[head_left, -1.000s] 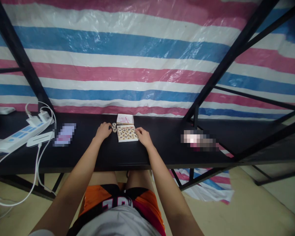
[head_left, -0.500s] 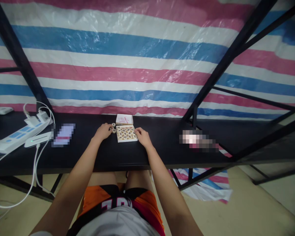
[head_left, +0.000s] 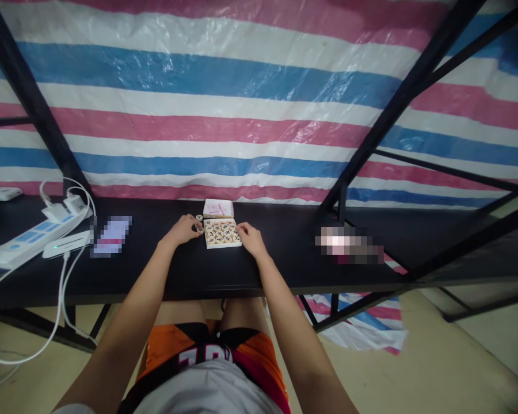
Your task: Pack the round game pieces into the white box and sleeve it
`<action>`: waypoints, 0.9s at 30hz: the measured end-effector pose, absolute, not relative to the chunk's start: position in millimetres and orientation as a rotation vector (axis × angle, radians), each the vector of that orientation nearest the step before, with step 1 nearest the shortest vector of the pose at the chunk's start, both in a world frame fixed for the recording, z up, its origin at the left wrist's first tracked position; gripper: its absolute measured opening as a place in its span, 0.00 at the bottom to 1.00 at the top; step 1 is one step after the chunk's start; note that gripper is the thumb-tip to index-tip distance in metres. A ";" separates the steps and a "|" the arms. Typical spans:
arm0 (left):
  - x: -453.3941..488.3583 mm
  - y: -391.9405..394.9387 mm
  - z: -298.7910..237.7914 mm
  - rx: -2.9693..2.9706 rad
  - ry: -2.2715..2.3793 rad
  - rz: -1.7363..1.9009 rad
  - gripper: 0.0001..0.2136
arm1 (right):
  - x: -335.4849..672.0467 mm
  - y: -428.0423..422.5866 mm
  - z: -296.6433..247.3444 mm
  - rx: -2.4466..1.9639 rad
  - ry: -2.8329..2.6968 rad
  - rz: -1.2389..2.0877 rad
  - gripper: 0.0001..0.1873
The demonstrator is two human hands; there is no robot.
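Observation:
A shallow white box (head_left: 223,246) holds rows of round, cream-coloured Chinese chess pieces (head_left: 220,234) with dark characters on top. Just left of it, the fingertips of my left hand (head_left: 184,231) are closed on one chess piece (head_left: 200,230) at the table top. Another loose piece (head_left: 199,218) lies slightly behind these fingers. My right hand (head_left: 251,238) grips the right side of the box, its thumb and fingers at the edge. Behind the box stands its white lid (head_left: 218,208) with a pink print.
On the black table (head_left: 190,276), a white power strip (head_left: 30,238) with plugs and cables, a white device (head_left: 67,245) and a blurred-out phone-like item (head_left: 112,236) lie at left. A pixelated object (head_left: 347,244) is at right. Black metal posts (head_left: 373,123) slant up before striped sheeting.
My left hand has moved slightly right, its fingers closing over the nearer loose chess piece. My right hand stays at the box.

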State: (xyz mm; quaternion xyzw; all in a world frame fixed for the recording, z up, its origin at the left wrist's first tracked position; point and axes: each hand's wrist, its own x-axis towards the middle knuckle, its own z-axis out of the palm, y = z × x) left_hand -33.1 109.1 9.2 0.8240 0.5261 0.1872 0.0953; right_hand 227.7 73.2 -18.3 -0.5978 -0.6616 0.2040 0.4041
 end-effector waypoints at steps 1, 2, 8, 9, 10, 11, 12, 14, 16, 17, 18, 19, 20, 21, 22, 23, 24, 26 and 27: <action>-32.6 108.8 10.2 2.446 1.534 0.556 0.11 | 227.7 73.2 -18.2 -1.510 -1.669 0.517 0.13; -32.1 108.5 11.2 2.443 1.506 0.551 0.11 | 227.7 73.1 -17.9 -1.511 -1.668 0.520 0.13; -31.0 107.3 12.8 2.331 1.409 0.549 0.09 | 226.3 71.3 -14.8 -1.515 -1.665 0.533 0.14; -31.3 107.2 12.4 2.324 1.399 0.555 0.09 | 226.2 71.3 -14.8 -1.515 -1.666 0.531 0.14; -31.7 107.1 12.0 2.322 1.389 0.558 0.09 | 226.2 71.3 -15.1 -1.515 -1.668 0.528 0.14; -32.3 107.1 11.7 2.318 1.382 0.556 0.08 | 226.3 71.6 -15.5 -1.516 -1.670 0.524 0.15; -33.0 107.0 11.5 2.311 1.379 0.552 0.08 | 226.5 71.9 -16.1 -1.515 -1.673 0.521 0.15; -34.8 106.6 12.0 2.293 1.382 0.542 0.08 | 227.1 72.7 -17.2 -1.510 -1.679 0.519 0.15; -36.8 105.4 14.3 2.282 1.379 0.537 0.08 | 227.7 73.4 -18.1 -1.509 -1.682 0.518 0.15; -37.5 104.3 16.2 2.279 1.376 0.547 0.08 | 227.9 73.6 -18.3 -1.509 -1.683 0.517 0.15; -37.9 102.9 18.5 2.275 1.375 0.571 0.08 | 228.0 73.8 -18.5 -1.509 -1.683 0.515 0.15; -37.6 101.2 21.1 2.267 1.380 0.610 0.09 | 228.1 74.0 -18.7 -1.509 -1.682 0.512 0.14; -36.5 99.2 23.9 2.255 1.389 0.664 0.10 | 228.1 74.1 -18.8 -1.510 -1.681 0.511 0.14; -34.6 97.0 26.4 2.244 1.400 0.728 0.11 | 228.0 74.2 -18.9 -1.511 -1.680 0.510 0.14; -31.7 94.8 28.6 2.237 1.403 0.791 0.12 | 228.0 74.3 -19.0 -1.513 -1.679 0.511 0.14; -28.0 92.8 30.3 2.239 1.398 0.844 0.12 | 227.9 74.3 -19.0 -1.517 -1.678 0.512 0.14; -23.7 90.9 31.2 2.251 1.380 0.883 0.13 | 227.8 74.1 -18.8 -1.522 -1.677 0.513 0.14; -14.3 88.4 31.0 2.297 1.328 0.927 0.12 | 227.7 73.3 -17.9 -1.525 -1.680 0.510 0.14; -10.0 87.7 30.0 2.321 1.305 0.944 0.12 | 227.6 72.8 -17.2 -1.526 -1.683 0.507 0.15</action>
